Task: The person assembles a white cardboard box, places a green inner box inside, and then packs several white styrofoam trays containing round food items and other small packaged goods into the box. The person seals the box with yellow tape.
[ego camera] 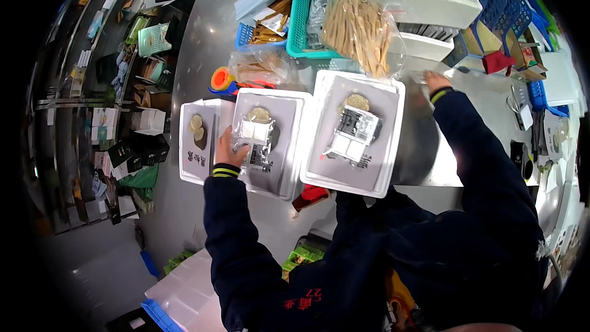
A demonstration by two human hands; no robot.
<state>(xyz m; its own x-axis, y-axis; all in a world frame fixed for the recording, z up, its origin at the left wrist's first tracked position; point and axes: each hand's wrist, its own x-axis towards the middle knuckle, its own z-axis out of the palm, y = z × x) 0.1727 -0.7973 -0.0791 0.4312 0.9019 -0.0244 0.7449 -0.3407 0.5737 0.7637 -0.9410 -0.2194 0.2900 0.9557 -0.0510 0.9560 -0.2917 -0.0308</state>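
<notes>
Three white foam boxes stand in a row on the metal table: the left box (221,115), the middle box (295,138) and the right box (398,120). Each holds a grey printed sheet. Clear plastic packets with white square pads (256,131) lie on the middle sheet, and my left hand (230,147) is at them, thumb over their edge; whether it grips them is unclear. Similar packets (355,131) lie on the right sheet. My right hand (435,82) is beyond the right box, near a bag of wooden sticks (357,27); its fingers touch something small and clear, not plainly made out.
A tape dispenser with orange tape (222,78) stands behind the boxes. Further back are a teal plastic basket (297,23), a blue basket (244,36) and white foam containers (447,7). A cluttered metal shelf (87,101) is at the left. The table's front edge runs under the boxes.
</notes>
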